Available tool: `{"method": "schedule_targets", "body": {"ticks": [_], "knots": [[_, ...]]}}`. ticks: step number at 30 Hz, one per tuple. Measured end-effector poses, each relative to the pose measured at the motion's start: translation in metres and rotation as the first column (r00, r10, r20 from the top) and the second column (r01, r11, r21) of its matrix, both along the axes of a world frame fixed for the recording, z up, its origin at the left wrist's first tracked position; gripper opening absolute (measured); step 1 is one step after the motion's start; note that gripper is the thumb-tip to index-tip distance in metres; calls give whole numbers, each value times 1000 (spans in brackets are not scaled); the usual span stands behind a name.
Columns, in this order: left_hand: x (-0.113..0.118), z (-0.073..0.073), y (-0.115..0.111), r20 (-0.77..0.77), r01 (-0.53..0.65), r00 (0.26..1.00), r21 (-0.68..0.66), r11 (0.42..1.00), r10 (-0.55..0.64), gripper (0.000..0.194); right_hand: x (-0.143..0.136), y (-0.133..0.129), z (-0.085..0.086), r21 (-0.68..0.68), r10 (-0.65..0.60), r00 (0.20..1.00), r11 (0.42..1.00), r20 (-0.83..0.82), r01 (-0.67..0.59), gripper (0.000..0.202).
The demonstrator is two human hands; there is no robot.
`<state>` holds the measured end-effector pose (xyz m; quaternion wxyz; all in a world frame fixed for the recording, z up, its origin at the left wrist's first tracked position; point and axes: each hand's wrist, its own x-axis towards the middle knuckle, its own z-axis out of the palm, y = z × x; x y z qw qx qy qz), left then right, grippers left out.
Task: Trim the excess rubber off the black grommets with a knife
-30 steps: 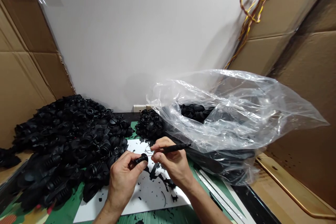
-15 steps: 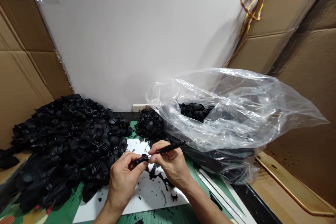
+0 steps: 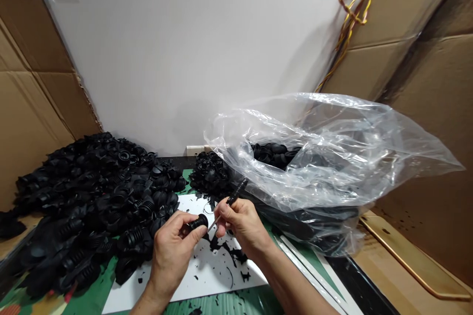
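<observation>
My left hand (image 3: pixel 174 251) is closed on a small black ribbed rubber bellows (image 3: pixel 200 221), pinched between thumb and fingers with its ringed end facing right. My right hand (image 3: pixel 242 224) grips a slim black-handled tool (image 3: pixel 238 192) like a pen. Its thin metal tip slants down beside the bellows; whether it is a blade or a plain shaft cannot be made out, nor whether it touches the rubber. Below both hands lies a white sheet (image 3: pixel 207 275) scattered with black rubber scraps (image 3: pixel 236 256).
A large heap of black rubber bellows (image 3: pixel 111 182) fills the left. Behind the sheet is a smaller black pile (image 3: pixel 210 174). A clear plastic bag (image 3: pixel 325 172) with black parts stands right. Beyond are white strips (image 3: pixel 306 270), a gold phone-shaped panel (image 3: pixel 414 256), cardboard (image 3: pixel 436 133) and twisted wires (image 3: pixel 347 24).
My right hand has drawn slightly back from the bellows, and the tool has swung from nearly level to steeply tilted. The bellows has turned so that its ringed end shows more.
</observation>
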<state>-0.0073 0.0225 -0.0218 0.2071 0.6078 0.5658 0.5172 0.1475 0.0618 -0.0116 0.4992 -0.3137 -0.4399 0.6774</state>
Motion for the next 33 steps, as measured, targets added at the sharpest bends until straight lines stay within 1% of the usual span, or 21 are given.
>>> {"method": "schedule_targets", "body": {"ticks": [3, 5, 11, 14, 15, 17, 19, 21, 23, 24, 26, 27, 28, 29, 30, 31, 32, 33], "knots": [[-1, -1, 1, 31, -4, 1000, -5, 1000, 5, 10, 3, 2, 2, 24, -102, 995, 995, -6, 102, 43], [-1, -2, 1, 42, -1, 999, -4, 1000, 2, 11, 4, 2, 2, 47, -143, 990, 989, -2, 143, 44], [0, -3, 1, 36, -6, 999, 9, 1000, 6, 11, 5, 3, 1, 98, -170, 985, 981, 39, 166, 42], [-1, -3, 2, 31, -18, 999, 23, 1000, 17, 13, 5, 3, 1, 137, -190, 980, 974, 52, 182, 38], [-1, -3, 2, 34, -28, 999, 23, 999, 27, 14, 5, 2, 1, 145, -192, 978, 973, 81, 179, 35], [-1, -3, 2, 49, -50, 998, 28, 998, 49, 17, 2, 1, 0, 166, -177, 963, 976, 203, 144, 26], [-1, -2, 3, 58, -50, 997, 43, 998, 48, 19, -3, -3, -1, 230, -168, 914, 969, 369, 86, 19], [0, -2, 4, 62, -30, 998, 59, 998, 26, 19, -8, -7, -2, 342, -206, 849, 939, 486, 32, 14], [0, -3, 5, 83, -21, 996, 56, 998, 16, 24, -13, -10, -1, 447, -274, 809, 894, 520, 15, 15], [0, -4, 6, 99, -26, 995, 33, 999, 22, 31, -13, -10, 1, 489, -315, 796, 872, 517, 27, 17], [-2, -5, 7, 125, -53, 991, 12, 999, 51, 48, -10, -9, 8, 569, -429, 760, 817, 488, 95, 19], [-3, -6, 8, 102, -76, 992, 10, 997, 74, 48, -5, -7, 14, 613, -500, 733, 777, 462, 143, 19], [-4, -6, 8, 61, -90, 994, 28, 996, 88, 45, 1, -5, 21, 660, -578, 696, 724, 425, 198, 20], [-5, -6, 8, 15, -96, 995, 53, 994, 95, 40, 10, -2, 30, 709, -658, 649, 660, 383, 250, 20], [-6, -6, 8, -33, -101, 994, 82, 992, 104, 34, 20, 1, 41, 753, -730, 594, 588, 338, 295, 20], [-7, -5, 7, -77, -102, 991, 112, 988, 111, 28, 32, 6, 52, 796, -803, 522, 503, 287, 336, 21], [-8, -3, 6, -115, -103, 986, 138, 985, 119, 24, 45, 13, 64, 841, -875, 421, 403, 239, 361, 20], [-9, -2, 5, -147, -105, 981, 159, 982, 129, 20, 57, 21, 75, 871, -931, 296, 320, 215, 373, 18]]}}
